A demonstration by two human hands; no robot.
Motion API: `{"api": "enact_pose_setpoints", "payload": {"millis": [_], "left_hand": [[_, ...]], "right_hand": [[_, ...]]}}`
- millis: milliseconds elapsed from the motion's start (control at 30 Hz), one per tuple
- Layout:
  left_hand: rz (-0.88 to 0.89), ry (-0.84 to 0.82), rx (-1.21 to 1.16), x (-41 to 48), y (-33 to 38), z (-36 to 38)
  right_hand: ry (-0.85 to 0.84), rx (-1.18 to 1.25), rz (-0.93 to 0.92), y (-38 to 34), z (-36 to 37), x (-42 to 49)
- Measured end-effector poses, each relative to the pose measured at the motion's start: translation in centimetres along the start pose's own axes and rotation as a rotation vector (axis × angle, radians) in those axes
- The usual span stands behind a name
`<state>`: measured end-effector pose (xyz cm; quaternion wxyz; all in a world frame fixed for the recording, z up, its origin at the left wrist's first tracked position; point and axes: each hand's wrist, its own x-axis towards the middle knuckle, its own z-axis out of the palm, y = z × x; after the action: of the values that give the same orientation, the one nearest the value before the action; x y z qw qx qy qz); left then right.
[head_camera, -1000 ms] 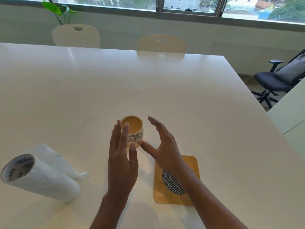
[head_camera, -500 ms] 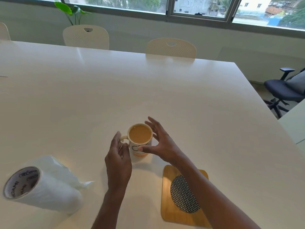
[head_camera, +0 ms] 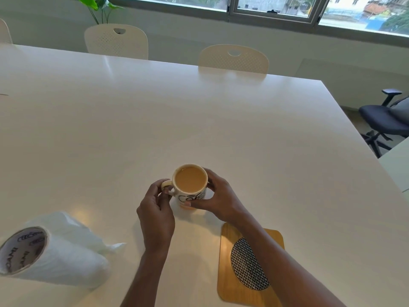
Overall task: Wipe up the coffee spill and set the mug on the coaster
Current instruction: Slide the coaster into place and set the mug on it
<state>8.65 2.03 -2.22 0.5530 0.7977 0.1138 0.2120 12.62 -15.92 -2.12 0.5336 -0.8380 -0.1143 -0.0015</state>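
A cream mug with black lettering, full of milky coffee, stands on the white table. My left hand pinches its handle on the left side. My right hand wraps around its right wall, thumb across the front. An orange-brown trace of coffee shows at the mug's base. A wooden coaster with a black-and-white woven disc lies near the front edge, right of the mug, partly under my right forearm. A paper towel roll lies on its side at the front left.
Two cream chairs stand along the table's far side, with a potted plant behind. A dark office chair sits beyond the right edge. A second table's corner shows at right.
Both hands went from hovering open near the mug to closing on it: left onto the handle, right around the side. The view has shifted closer and slightly left.
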Motion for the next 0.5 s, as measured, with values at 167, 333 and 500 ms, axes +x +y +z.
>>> {"api": "enact_pose_setpoints", "payload": {"millis": [167, 333, 500], "left_hand": [[0.006, 0.0, -0.008, 0.1, 0.2, 0.1], [0.031, -0.017, -0.009, 0.2, 0.8, 0.0], [0.061, -0.039, -0.035, -0.2, 1.8, 0.2]], "right_hand": [[0.034, -0.012, -0.021, 0.0, -0.1, 0.0], [0.057, 0.007, -0.037, -0.3, -0.6, -0.4], [0.078, 0.029, -0.046, -1.0, -1.8, -1.2]]}}
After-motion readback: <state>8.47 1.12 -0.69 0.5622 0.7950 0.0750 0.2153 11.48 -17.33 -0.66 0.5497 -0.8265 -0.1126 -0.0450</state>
